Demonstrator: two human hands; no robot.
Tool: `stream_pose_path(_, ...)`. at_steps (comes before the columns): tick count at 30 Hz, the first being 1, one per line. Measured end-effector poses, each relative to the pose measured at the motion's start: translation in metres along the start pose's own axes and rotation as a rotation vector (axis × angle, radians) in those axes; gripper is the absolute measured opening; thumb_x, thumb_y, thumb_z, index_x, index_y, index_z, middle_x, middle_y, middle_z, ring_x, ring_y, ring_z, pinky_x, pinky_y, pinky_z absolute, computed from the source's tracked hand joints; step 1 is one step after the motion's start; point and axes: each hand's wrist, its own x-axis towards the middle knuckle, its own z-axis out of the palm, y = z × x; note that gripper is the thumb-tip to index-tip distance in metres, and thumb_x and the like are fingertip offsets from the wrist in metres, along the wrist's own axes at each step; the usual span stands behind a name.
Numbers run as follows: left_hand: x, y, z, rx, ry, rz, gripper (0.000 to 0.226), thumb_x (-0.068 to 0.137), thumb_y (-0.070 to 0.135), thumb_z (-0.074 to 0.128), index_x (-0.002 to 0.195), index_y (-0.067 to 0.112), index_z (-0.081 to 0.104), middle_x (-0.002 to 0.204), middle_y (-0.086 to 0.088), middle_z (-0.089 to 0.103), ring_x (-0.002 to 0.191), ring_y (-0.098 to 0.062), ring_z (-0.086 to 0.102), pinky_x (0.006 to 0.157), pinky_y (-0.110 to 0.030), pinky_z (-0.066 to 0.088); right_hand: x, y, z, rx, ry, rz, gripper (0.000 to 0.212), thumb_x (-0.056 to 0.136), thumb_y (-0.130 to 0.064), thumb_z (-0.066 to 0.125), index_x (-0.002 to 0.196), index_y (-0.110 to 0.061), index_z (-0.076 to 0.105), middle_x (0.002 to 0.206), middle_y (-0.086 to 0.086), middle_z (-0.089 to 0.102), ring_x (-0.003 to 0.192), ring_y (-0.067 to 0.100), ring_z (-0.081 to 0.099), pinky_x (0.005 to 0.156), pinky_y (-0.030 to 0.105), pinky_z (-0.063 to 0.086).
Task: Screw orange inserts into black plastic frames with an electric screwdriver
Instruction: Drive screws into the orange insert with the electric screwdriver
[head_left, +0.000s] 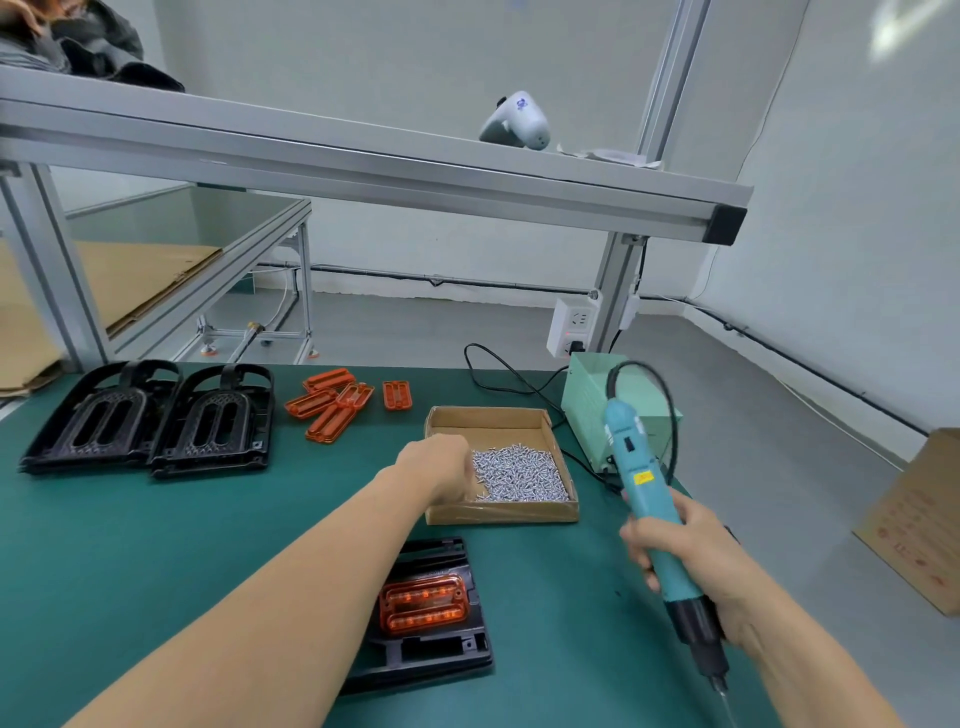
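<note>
Assembly workshop, aluminium-frame bench (363, 171), green mat (156, 545)

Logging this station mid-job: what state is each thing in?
Left hand: in the screw box, grasp hidden.
Right hand: grips the screwdriver, bit down.
Near frame: flat, orange insert seated.
Two far frames: no inserts.
Loose inserts: piled, one apart.
Screws: heaped in the box.

Green bench mat (156, 545) carries two black frames (150, 421), loose orange inserts (332, 402), cardboard screw tray (498, 514), frame with insert (431, 613), green power box (592, 400).
</note>
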Motion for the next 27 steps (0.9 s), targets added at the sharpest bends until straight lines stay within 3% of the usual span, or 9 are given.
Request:
stream_pose_path(2, -0.002, -0.002, 0.001, -0.011, 0.026, 0.016, 0.018, 0.087, 0.009, 0.057, 0.093, 0.017, 0.071, 0.106, -0.001, 0.069, 0.102, -0.023, 0.060, 0.096, -0.037, 0.044, 0.003, -0.007, 0.003, 0.180, -0.008, -0.065, 0.054, 0.049, -0.019, 0.075, 0.098, -0.011, 0.054, 0.060, 0.006, 0.050, 0.046, 0.015, 0.044, 0.042, 0.027, 0.040)
stream_pose_path(5, -0.004, -0.003, 0.004, -0.033, 0.112, 0.040, 0.019, 0.085, 0.009, 0.059, 0.088, 0.020, 0.074, 0.104, 0.003, 0.070, 0.102, -0.018, 0.060, 0.103, -0.037, 0.037, 0.007, -0.015, 0.009, 0.430, -0.039, -0.107, 0.028, 0.066, -0.002, 0.066, 0.086, -0.016, 0.052, 0.059, 0.000, 0.046, 0.046, 0.013, 0.046, 0.043, 0.025, 0.044)
stream_pose_path(9, -0.009, -0.008, 0.008, -0.286, 0.239, 0.056, 0.021, 0.090, 0.007, 0.057, 0.099, 0.016, 0.074, 0.111, 0.003, 0.068, 0.103, -0.018, 0.061, 0.099, -0.034, 0.044, 0.009, -0.014, 0.017, 0.510, 0.004, -0.163, 0.027, 0.080, 0.008, 0.053, 0.080, -0.019, 0.051, 0.060, -0.003, 0.045, 0.046, 0.012, 0.044, 0.046, 0.025, 0.044)
stream_pose_path(12, -0.016, -0.015, 0.010, -0.563, 0.321, 0.035, 0.021, 0.090, 0.003, 0.057, 0.094, 0.016, 0.074, 0.099, 0.004, 0.068, 0.088, -0.013, 0.064, 0.076, -0.021, 0.051, 0.008, -0.013, 0.023, 0.555, 0.045, -0.228, 0.028, 0.079, 0.008, 0.053, 0.077, -0.020, 0.052, 0.062, -0.002, 0.044, 0.046, 0.012, 0.042, 0.047, 0.025, 0.043)
stream_pose_path(15, -0.023, -0.020, 0.011, -0.805, 0.369, -0.002, 0.021, 0.082, -0.002, 0.063, 0.081, 0.017, 0.072, 0.087, 0.002, 0.069, 0.073, -0.006, 0.060, 0.057, -0.008, 0.041, 0.008, -0.016, 0.030, 0.580, 0.070, -0.287, 0.025, 0.067, 0.001, 0.062, 0.071, -0.022, 0.052, 0.061, -0.002, 0.043, 0.046, 0.012, 0.043, 0.048, 0.024, 0.043)
stream_pose_path(18, -0.027, -0.019, 0.010, -0.996, 0.385, -0.032, 0.019, 0.074, -0.004, 0.069, 0.076, 0.014, 0.072, 0.080, -0.001, 0.070, 0.073, -0.008, 0.059, 0.062, -0.015, 0.040, 0.006, -0.021, 0.036, 0.623, 0.075, -0.334, 0.022, 0.060, -0.004, 0.062, 0.067, -0.023, 0.054, 0.059, -0.002, 0.044, 0.046, 0.012, 0.042, 0.047, 0.025, 0.043)
stream_pose_path(21, -0.028, -0.017, 0.009, -1.112, 0.384, -0.042, 0.019, 0.079, -0.004, 0.064, 0.081, 0.014, 0.071, 0.072, -0.007, 0.070, 0.071, -0.012, 0.061, 0.068, -0.023, 0.042, 0.006, -0.026, 0.042, 0.657, 0.081, -0.377, 0.022, 0.060, -0.003, 0.060, 0.067, -0.023, 0.054, 0.059, -0.001, 0.045, 0.045, 0.012, 0.042, 0.046, 0.024, 0.043)
stream_pose_path(25, -0.024, -0.013, 0.009, -1.138, 0.410, -0.045, 0.018, 0.084, -0.003, 0.064, 0.085, 0.014, 0.070, 0.085, -0.006, 0.070, 0.078, -0.011, 0.061, 0.067, -0.017, 0.044, 0.006, -0.029, 0.049, 0.688, 0.105, -0.420, 0.021, 0.061, -0.002, 0.059, 0.067, -0.022, 0.054, 0.059, 0.000, 0.045, 0.045, 0.013, 0.041, 0.046, 0.024, 0.043)
stream_pose_path(27, -0.023, -0.012, 0.009, -1.178, 0.397, -0.056, 0.018, 0.085, -0.007, 0.061, 0.086, 0.010, 0.068, 0.085, -0.012, 0.069, 0.072, -0.012, 0.062, 0.065, -0.018, 0.048, 0.006, -0.030, 0.052, 0.692, 0.116, -0.434, 0.022, 0.061, -0.002, 0.059, 0.067, -0.022, 0.054, 0.059, 0.000, 0.044, 0.045, 0.013, 0.041, 0.046, 0.024, 0.043)
